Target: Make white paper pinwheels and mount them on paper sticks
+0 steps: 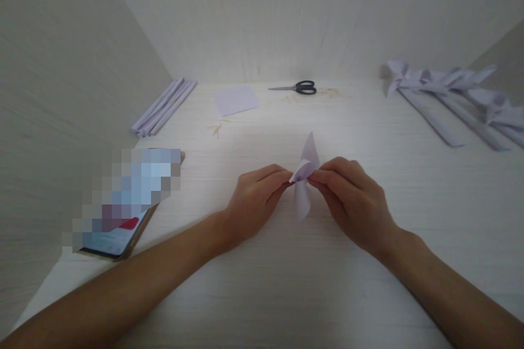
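From my end I see left hand (pixel 257 199) and right hand (pixel 357 202) fingertips pinching opposite sides of the folded paper (pixel 305 172), scissors (pixel 303 87) lying beyond on the table (pixel 262 294)

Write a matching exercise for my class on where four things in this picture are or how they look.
Things
1. scissors
2. flat paper sheet
3. paper pinwheel
4. phone

Places and states
A. screen lit
B. pinched by the fingers of the left hand and right hand
C. black handles
D. between the paper tubes and the scissors

Pairs: 1-C, 2-D, 3-B, 4-A
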The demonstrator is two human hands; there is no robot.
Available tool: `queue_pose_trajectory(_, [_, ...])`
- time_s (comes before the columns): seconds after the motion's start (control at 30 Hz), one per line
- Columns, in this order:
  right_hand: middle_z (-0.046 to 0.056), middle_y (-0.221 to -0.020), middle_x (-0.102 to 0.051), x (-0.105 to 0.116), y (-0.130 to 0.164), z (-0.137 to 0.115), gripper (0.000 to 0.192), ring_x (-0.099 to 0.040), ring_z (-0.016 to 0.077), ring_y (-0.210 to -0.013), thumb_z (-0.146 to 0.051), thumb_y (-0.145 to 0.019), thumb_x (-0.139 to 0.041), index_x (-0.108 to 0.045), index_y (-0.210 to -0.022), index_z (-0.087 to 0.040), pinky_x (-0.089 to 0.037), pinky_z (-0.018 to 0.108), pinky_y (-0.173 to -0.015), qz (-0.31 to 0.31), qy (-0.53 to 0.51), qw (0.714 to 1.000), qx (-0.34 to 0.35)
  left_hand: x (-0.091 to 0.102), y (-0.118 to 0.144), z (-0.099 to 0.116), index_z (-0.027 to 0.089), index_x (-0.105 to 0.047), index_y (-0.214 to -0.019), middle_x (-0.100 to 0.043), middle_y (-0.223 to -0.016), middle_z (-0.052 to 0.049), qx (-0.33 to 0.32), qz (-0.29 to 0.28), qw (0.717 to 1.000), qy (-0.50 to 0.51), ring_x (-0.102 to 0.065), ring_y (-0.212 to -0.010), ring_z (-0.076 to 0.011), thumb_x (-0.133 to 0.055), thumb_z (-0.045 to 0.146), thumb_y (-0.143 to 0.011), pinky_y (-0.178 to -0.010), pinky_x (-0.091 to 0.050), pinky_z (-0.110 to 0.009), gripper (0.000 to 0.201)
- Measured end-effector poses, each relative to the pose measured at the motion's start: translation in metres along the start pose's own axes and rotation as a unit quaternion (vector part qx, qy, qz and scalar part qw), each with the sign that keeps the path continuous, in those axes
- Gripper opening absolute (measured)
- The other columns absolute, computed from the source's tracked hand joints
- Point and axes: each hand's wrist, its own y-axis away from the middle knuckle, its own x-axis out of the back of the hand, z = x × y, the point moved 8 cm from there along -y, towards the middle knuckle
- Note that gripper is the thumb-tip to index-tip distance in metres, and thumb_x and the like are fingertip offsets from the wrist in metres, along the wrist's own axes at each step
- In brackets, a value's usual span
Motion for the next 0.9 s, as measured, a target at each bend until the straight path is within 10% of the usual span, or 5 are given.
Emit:
queue_pose_trajectory(0.53, [0.004, -0.076, -0.057, -0.002, 0.000, 0.012, 0.014, -0.054, 0.0120, -0.065, -0.012, -0.076, -0.047, -0.056, -0.086, -0.017, -0.046, 0.025, -0.058, -0.006, -0.149, 0.986, -0.079, -0.005, 0.004, -0.001, 0.014, -0.054, -0.077, -0.058, -0.072, 0.000, 0.006, -0.037, 0.999, 0.023, -0.052, -0.065, -0.0055, -0.047, 0.009, -0.076, -0.060, -0.042, -0.014, 0.009])
queue_pose_trajectory(0.9, [0.002, -0.068, -0.064, 0.001, 0.000, 0.020, 0.010, -0.058, 0.0128, -0.057, -0.020, -0.073, -0.055, -0.058, -0.082, -0.018, -0.047, 0.025, -0.054, 0.025, -0.061, 0.989, -0.129, -0.003, 0.003, -0.001, 0.014, -0.054, -0.075, -0.058, -0.071, -0.001, 0.014, -0.022, 0.999, 0.036, -0.052, -0.063, -0.0055, -0.047, 0.009, -0.076, -0.058, -0.042, -0.015, 0.009])
